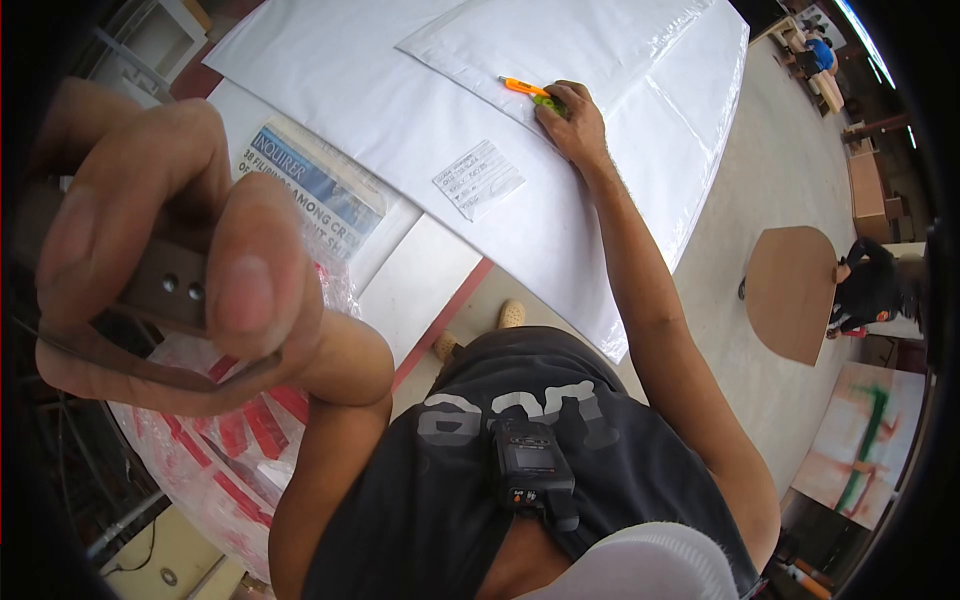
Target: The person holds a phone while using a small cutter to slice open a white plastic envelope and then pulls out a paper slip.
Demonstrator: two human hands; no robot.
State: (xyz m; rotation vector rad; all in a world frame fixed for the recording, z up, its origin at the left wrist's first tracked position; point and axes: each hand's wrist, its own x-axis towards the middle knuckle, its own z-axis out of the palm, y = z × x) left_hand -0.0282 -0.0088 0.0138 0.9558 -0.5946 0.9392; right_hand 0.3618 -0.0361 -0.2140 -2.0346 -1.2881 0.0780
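"So where was the orange tool?"

"Over the white sheeting, jutting out from our right hand, which gripped a green object."

"And our left hand?"

"Up close, it pinched a dark strip with two studs. We saw a written label on the sheeting, a newspaper near its edge."

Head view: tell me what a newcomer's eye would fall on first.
The left hand looms largest at the left side, close to the camera, holding a dark piece with two shiny dots. Next come the bright orange stick and green item at the right hand, upper centre, over white sheeting.
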